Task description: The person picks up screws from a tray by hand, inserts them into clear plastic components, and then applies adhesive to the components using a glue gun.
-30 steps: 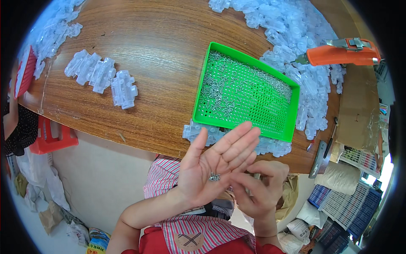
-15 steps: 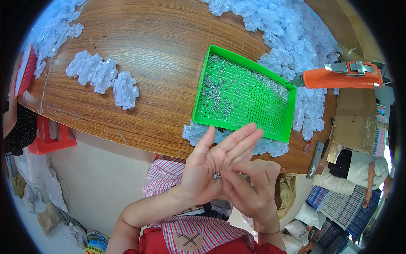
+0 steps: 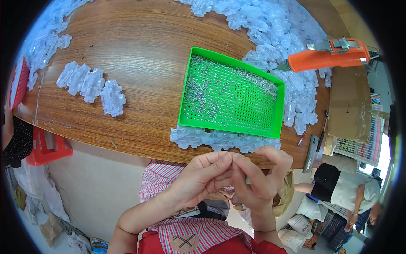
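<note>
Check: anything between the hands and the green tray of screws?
Only one thing: a row of clear plastic parts lies along the near edge of the green tray, between it and the hands. The left hand and right hand are together below the table edge, fingertips touching. Above that row, nothing blocks the way.

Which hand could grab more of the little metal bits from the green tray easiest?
Probably the right hand. It sits just below the green tray, close to its near edge, while the left hand is curled slightly farther left, fingertips touching the right. Both are close, so it's a narrow call.
</note>
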A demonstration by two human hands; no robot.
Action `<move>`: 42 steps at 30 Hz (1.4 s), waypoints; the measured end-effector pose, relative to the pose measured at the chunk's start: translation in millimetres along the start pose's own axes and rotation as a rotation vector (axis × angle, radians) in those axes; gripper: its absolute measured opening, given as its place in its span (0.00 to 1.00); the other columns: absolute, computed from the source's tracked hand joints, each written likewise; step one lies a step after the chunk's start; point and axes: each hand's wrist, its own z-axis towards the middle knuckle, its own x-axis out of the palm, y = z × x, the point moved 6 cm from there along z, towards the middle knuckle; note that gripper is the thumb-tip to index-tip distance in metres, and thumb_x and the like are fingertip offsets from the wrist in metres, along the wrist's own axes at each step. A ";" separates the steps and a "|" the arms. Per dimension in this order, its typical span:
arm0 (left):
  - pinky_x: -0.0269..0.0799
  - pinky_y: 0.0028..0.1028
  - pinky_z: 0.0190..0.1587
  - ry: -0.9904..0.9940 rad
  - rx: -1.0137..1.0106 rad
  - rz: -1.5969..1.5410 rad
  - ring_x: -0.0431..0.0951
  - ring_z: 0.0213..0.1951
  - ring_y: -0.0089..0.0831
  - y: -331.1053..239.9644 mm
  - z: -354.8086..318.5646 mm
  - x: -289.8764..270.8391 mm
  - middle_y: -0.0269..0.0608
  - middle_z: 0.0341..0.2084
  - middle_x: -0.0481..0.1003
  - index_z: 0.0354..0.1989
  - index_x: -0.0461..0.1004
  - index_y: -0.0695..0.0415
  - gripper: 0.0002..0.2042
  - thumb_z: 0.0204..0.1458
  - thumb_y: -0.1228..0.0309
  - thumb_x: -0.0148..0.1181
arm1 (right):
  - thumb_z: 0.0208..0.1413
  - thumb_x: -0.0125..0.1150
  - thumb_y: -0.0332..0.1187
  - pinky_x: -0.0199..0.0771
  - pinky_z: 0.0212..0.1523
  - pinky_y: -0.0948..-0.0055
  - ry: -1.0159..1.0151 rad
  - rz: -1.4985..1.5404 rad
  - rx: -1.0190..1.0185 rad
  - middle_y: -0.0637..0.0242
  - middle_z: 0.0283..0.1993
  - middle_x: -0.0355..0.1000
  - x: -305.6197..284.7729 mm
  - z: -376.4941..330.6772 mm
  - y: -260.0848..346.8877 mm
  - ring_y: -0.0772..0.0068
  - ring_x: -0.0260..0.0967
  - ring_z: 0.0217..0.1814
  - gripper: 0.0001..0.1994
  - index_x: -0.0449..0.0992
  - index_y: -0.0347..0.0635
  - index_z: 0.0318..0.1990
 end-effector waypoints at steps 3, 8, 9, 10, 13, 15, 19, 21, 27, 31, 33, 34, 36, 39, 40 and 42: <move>0.75 0.28 0.49 -0.055 0.001 0.022 0.75 0.46 0.32 0.6 0.4 -2.5 0.47 0.45 0.72 0.46 0.68 0.66 0.16 0.61 0.63 0.47 | 0.35 0.66 0.26 0.61 0.41 0.67 0.041 -0.197 -0.106 0.64 0.42 0.64 -2.2 2.0 9.6 0.65 0.59 0.44 0.12 0.81 0.47 0.33; 0.77 0.20 0.41 -0.114 0.074 0.111 0.77 0.35 0.22 1.2 -1.2 -8.3 0.39 0.34 0.75 0.40 0.72 0.63 0.12 0.58 0.65 0.52 | 0.39 0.67 0.29 0.59 0.39 0.70 0.145 -0.153 -0.074 0.69 0.41 0.66 -2.7 1.6 7.1 0.67 0.58 0.39 0.13 0.79 0.50 0.36; 0.77 0.23 0.42 -0.125 0.087 0.137 0.77 0.37 0.24 0.8 -2.1 -9.4 0.39 0.34 0.75 0.39 0.71 0.62 0.11 0.59 0.66 0.51 | 0.39 0.67 0.29 0.59 0.39 0.70 0.144 -0.154 -0.075 0.69 0.41 0.66 -1.3 0.9 4.9 0.67 0.58 0.39 0.13 0.79 0.50 0.36; 0.78 0.25 0.42 -0.137 0.100 0.162 0.77 0.38 0.25 -0.2 -2.8 -10.6 0.38 0.34 0.75 0.37 0.71 0.62 0.10 0.59 0.67 0.50 | 0.39 0.67 0.28 0.59 0.37 0.71 0.153 -0.010 0.016 0.69 0.39 0.66 2.0 -0.9 -3.2 0.68 0.58 0.37 0.12 0.79 0.48 0.36; 0.78 0.24 0.41 -0.176 0.108 0.206 0.77 0.36 0.23 -2.4 -5.4 -13.1 0.36 0.32 0.74 0.35 0.71 0.60 0.08 0.58 0.67 0.51 | 0.38 0.68 0.26 0.59 0.33 0.74 0.215 0.195 0.164 0.69 0.37 0.66 6.9 -1.1 -14.9 0.71 0.58 0.34 0.12 0.79 0.46 0.34; 0.78 0.24 0.40 -0.175 0.115 0.222 0.77 0.35 0.23 -2.9 -6.8 -13.8 0.36 0.31 0.74 0.35 0.71 0.60 0.08 0.58 0.67 0.52 | 0.38 0.68 0.25 0.59 0.31 0.75 0.268 0.256 0.225 0.69 0.36 0.65 9.9 -1.2 -19.6 0.72 0.58 0.33 0.11 0.79 0.45 0.34; 0.78 0.24 0.40 -0.172 0.139 0.251 0.76 0.33 0.21 -3.9 -10.4 -16.6 0.35 0.30 0.73 0.33 0.71 0.60 0.09 0.58 0.67 0.52 | 0.39 0.68 0.25 0.59 0.31 0.76 0.316 0.451 0.348 0.69 0.35 0.65 18.3 -4.2 -24.8 0.75 0.58 0.31 0.10 0.79 0.45 0.32; 0.78 0.24 0.39 -0.186 0.140 0.251 0.77 0.33 0.22 -4.0 -11.9 -18.3 0.36 0.30 0.74 0.33 0.71 0.60 0.10 0.59 0.66 0.51 | 0.39 0.67 0.24 0.59 0.31 0.76 0.330 0.492 0.382 0.69 0.35 0.65 24.8 -5.0 -24.4 0.75 0.57 0.30 0.09 0.79 0.44 0.31; 0.77 0.26 0.42 -0.288 0.138 0.147 0.79 0.38 0.32 -9.7 -26.2 -29.4 0.45 0.35 0.76 0.34 0.70 0.61 0.16 0.62 0.60 0.44 | 0.43 0.65 0.26 0.58 0.35 0.69 0.079 0.151 0.142 0.66 0.37 0.63 40.3 3.9 -15.2 0.64 0.58 0.37 0.06 0.76 0.46 0.31; 0.75 0.30 0.47 -0.322 0.211 -0.025 0.77 0.44 0.39 -15.0 -42.4 -40.7 0.51 0.39 0.75 0.37 0.69 0.62 0.18 0.63 0.59 0.38 | 0.43 0.65 0.27 0.58 0.37 0.66 0.082 0.027 0.034 0.66 0.39 0.63 50.0 -1.1 -13.7 0.63 0.59 0.38 0.08 0.77 0.47 0.33; 0.74 0.31 0.50 -0.290 0.245 -0.104 0.75 0.48 0.38 -18.7 -49.5 -43.8 0.51 0.41 0.75 0.38 0.69 0.61 0.19 0.64 0.58 0.35 | 0.43 0.65 0.28 0.58 0.40 0.65 0.094 0.012 -0.013 0.66 0.40 0.64 54.2 -2.6 -12.1 0.62 0.60 0.40 0.10 0.77 0.47 0.35; 0.74 0.31 0.50 -0.295 0.249 -0.105 0.75 0.48 0.38 -20.5 -51.5 -44.1 0.51 0.41 0.75 0.38 0.69 0.61 0.19 0.64 0.58 0.35 | 0.43 0.65 0.28 0.58 0.40 0.65 0.096 0.018 -0.015 0.66 0.40 0.64 56.2 -2.2 -11.9 0.62 0.60 0.40 0.10 0.77 0.47 0.35; 0.71 0.31 0.53 -0.254 0.254 -0.154 0.74 0.50 0.38 -24.0 -52.5 -41.9 0.50 0.43 0.74 0.39 0.69 0.61 0.19 0.64 0.58 0.35 | 0.40 0.68 0.26 0.58 0.34 0.69 0.062 -0.039 -0.078 0.67 0.38 0.63 56.7 -0.5 -8.8 0.65 0.57 0.36 0.09 0.78 0.48 0.32; 0.69 0.32 0.54 -0.227 0.249 -0.154 0.72 0.52 0.38 -25.8 -53.0 -43.8 0.50 0.44 0.74 0.39 0.69 0.61 0.19 0.64 0.58 0.35 | 0.40 0.68 0.26 0.58 0.34 0.69 0.064 -0.070 -0.098 0.67 0.38 0.64 56.6 -2.0 -6.9 0.65 0.58 0.37 0.10 0.78 0.48 0.32; 0.69 0.32 0.54 -0.226 0.250 -0.156 0.72 0.52 0.38 -25.6 -52.8 -44.9 0.50 0.44 0.74 0.39 0.69 0.61 0.19 0.64 0.58 0.35 | 0.40 0.68 0.26 0.58 0.34 0.69 0.065 -0.070 -0.100 0.67 0.38 0.64 56.4 -2.3 -6.8 0.65 0.58 0.37 0.10 0.78 0.48 0.32; 0.70 0.32 0.54 -0.209 0.260 -0.173 0.73 0.51 0.38 -25.8 -52.9 -45.4 0.50 0.45 0.73 0.39 0.69 0.61 0.19 0.64 0.58 0.35 | 0.40 0.68 0.27 0.58 0.35 0.69 0.077 -0.117 -0.127 0.68 0.38 0.64 56.3 -2.7 -4.7 0.65 0.59 0.38 0.10 0.79 0.49 0.33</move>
